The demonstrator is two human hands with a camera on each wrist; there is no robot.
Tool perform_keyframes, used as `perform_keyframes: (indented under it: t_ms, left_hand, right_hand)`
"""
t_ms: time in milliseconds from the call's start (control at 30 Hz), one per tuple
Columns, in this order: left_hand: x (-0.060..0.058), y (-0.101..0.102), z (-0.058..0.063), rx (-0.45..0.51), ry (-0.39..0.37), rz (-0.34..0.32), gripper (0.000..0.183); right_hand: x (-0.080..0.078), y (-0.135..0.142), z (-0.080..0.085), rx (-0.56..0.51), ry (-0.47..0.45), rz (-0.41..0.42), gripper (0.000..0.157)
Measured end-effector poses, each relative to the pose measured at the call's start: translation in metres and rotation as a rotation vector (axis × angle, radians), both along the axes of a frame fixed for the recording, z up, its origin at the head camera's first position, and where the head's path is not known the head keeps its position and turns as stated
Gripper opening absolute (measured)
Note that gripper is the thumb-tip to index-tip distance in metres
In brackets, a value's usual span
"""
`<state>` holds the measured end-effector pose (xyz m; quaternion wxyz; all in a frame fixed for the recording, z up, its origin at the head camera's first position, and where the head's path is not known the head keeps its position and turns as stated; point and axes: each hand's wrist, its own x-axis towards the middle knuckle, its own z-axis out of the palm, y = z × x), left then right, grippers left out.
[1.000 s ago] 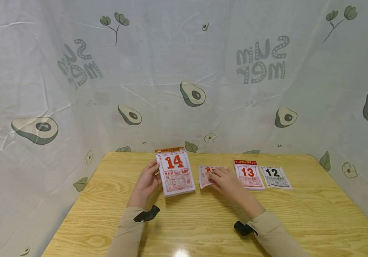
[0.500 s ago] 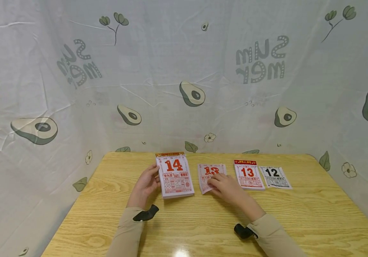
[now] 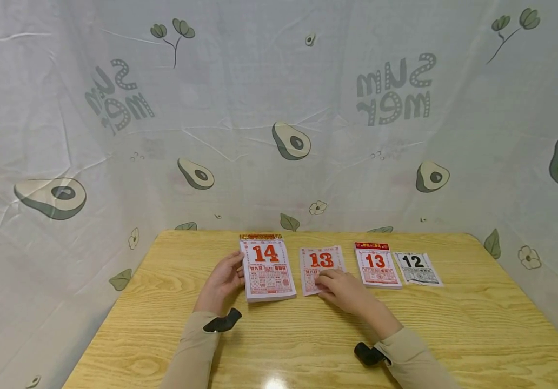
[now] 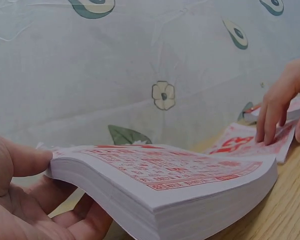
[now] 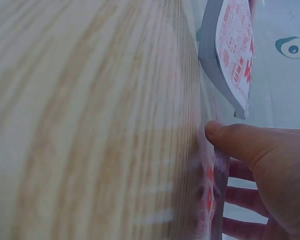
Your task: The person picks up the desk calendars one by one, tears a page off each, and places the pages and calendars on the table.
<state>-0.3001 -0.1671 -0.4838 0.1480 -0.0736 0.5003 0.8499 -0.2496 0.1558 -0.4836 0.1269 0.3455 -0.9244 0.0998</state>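
A thick tear-off calendar (image 3: 269,270) showing a red 14 is held at its left edge by my left hand (image 3: 224,278). In the left wrist view the thumb (image 4: 32,160) lies on top and the other fingers curl underneath. The pad bends, its left side raised. To its right, a loose calendar page (image 3: 310,275) with a red 13 lies on the table. My right hand (image 3: 344,292) rests on this page's lower right part, fingertips down on the paper. Its thumb (image 5: 227,135) is apart from the fingers, low at the page's near edge.
A second, smaller calendar (image 3: 380,275) with a red 13 and a red header lies right of my right hand. Beside it is a loose page (image 3: 420,270) with a black 12. The wooden table (image 3: 284,340) ends at a patterned curtain (image 3: 245,178) behind.
The loose page with 13, lifted and partly folded before, now lies flatter under my right hand. The calendar in my left hand has come down and slightly right.
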Motion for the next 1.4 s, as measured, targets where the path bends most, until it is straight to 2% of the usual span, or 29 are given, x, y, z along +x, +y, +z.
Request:
perform_keyframes:
  t_ms: [200,500,700,1067,1400]
  left_hand:
    - [-0.003,0.003,-0.001,-0.024,0.011,-0.008,0.040]
    - [-0.004,0.007,-0.004,-0.135,0.039,0.004,0.042]
    - [-0.005,0.008,-0.004,-0.157,0.045,0.006,0.042]
    - [-0.001,0.006,0.002,-0.177,0.037,0.014,0.045]
    - [0.001,0.000,0.009,-0.240,0.035,0.024,0.043]
  right_hand:
    - [0.001,0.001,0.000,0.010,-0.023,-0.016,0.025]
    - [0.003,0.000,-0.001,-0.001,-0.055,-0.021,0.026]
    - [0.002,0.000,-0.001,-0.025,-0.108,-0.028,0.026]
    - [0.002,0.001,0.000,-0.087,-0.229,-0.033,0.026]
    - [0.000,0.000,-0.001,-0.110,-0.272,-0.048,0.029]
